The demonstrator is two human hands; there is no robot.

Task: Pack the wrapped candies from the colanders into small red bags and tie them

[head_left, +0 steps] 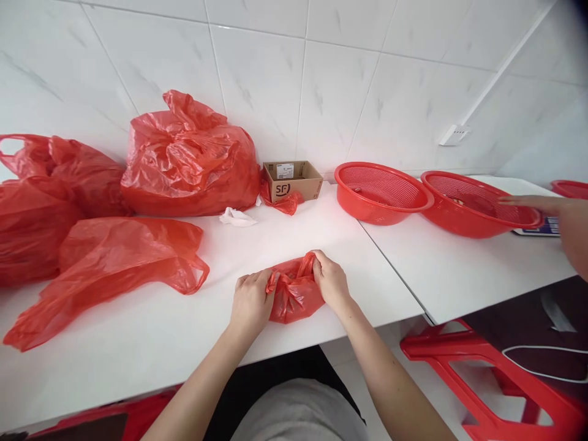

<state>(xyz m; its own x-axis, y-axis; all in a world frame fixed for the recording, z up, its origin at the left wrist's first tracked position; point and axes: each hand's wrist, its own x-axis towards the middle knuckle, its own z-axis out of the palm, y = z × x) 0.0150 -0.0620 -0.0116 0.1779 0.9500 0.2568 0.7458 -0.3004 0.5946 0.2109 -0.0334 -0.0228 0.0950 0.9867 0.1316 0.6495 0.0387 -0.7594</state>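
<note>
A small red plastic bag, bunched up with its gathered neck on top, lies near the near edge of the white bench, right of centre. The person's left hand clamps its left side, fingers curled over the gathered plastic, and the right hand clamps its right side, so the two hands are close together on the bag. From the far left, a heap of stuffed red plastic bags sits against the wall, a flat red carrier bag lies nearer, and a large, full red bag stands beyond it. Right of that are a crumpled white tissue and a cardboard box with a scrap of red plastic at its front. Two red plastic colanders follow on the far side, and another person's hand reaches over the rim of the second, above what looks like a digital scale. A third red rim shows at the right edge, and a red plastic stool stands on the floor below.
</note>
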